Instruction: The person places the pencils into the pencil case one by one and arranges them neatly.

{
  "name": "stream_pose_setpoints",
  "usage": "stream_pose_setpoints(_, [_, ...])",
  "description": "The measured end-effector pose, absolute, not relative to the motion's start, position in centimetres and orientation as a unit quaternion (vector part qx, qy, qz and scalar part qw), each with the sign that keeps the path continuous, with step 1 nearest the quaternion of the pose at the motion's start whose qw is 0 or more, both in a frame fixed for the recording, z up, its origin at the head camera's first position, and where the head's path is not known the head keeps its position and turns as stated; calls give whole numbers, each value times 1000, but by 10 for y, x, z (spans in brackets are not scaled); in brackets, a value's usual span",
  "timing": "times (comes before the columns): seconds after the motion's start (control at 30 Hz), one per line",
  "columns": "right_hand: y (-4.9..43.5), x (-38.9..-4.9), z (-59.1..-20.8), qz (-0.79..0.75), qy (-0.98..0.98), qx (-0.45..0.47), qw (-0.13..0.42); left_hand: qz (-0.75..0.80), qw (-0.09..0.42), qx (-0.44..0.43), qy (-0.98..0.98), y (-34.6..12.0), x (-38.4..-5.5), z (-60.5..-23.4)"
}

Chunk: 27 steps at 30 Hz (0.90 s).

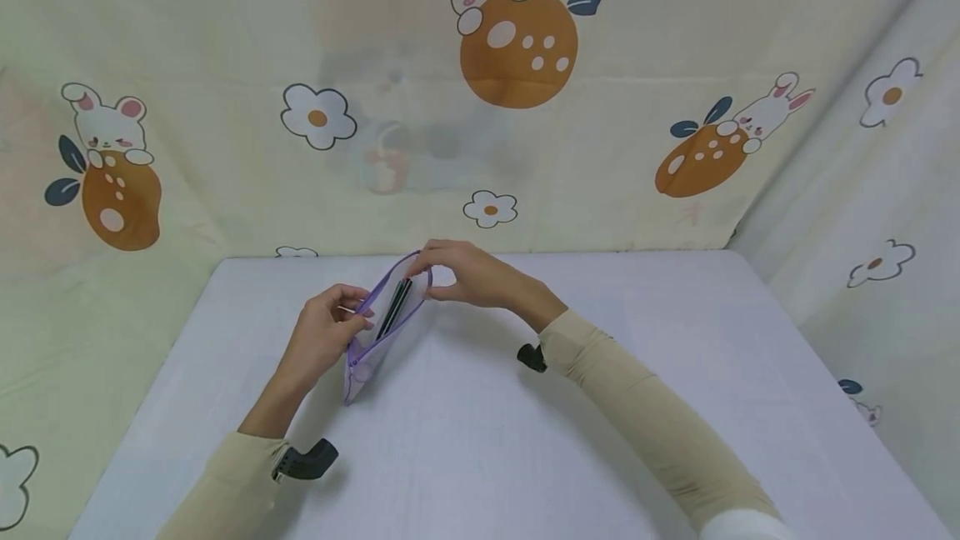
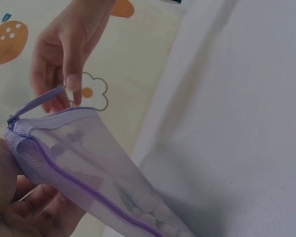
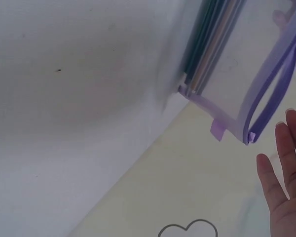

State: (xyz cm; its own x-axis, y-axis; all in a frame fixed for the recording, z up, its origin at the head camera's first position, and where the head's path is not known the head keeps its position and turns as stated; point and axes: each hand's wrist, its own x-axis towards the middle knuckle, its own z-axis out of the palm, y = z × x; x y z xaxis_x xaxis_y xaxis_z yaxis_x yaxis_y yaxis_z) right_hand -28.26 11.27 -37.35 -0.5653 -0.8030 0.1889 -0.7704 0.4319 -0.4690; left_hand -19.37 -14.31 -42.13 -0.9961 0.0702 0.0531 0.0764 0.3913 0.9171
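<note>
A purple-edged mesh pencil case (image 1: 362, 369) stands tilted over the table, its zip undone and mouth spread. Inside lie a few dark pens or pencils (image 1: 395, 307), also visible through the mesh in the right wrist view. My left hand (image 1: 318, 336) grips the case by its near zip edge, thumb and fingers on either side. The zip pull (image 2: 37, 103) sticks up at that end in the left wrist view. At the far end of the mouth is my right hand (image 1: 476, 273), arched over the rim; its fingers (image 3: 288, 148) look relaxed and hold nothing in the right wrist view.
A white-covered table (image 1: 525, 440) lies under both hands. Behind it hangs a pale curtain (image 1: 225, 173) printed with rabbits and flowers, and another printed cloth (image 1: 847, 190) hangs at the right. Dark wrist straps (image 1: 307, 461) show at both sleeves.
</note>
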Motion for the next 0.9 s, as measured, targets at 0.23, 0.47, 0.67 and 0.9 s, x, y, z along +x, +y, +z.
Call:
stream_pose_setpoints(0.23, [137, -270, -366, -297, 841, -452, 32, -546, 4, -43, -837, -141, -193, -420])
stream_pose_setpoints(0.47, [162, -258, -359, -331, 825, -458, 5, -547, 1, -43, -836, -141, -192, -419])
stream_pose_setpoints(0.67, [175, -251, -356, -345, 818, -460, -1, -549, -1, -41, -835, -141, -190, -417])
stream_pose_setpoints(0.9, [186, -247, -358, -359, 816, -453, 2, -549, -1, -41, -835, -141, -191, -418])
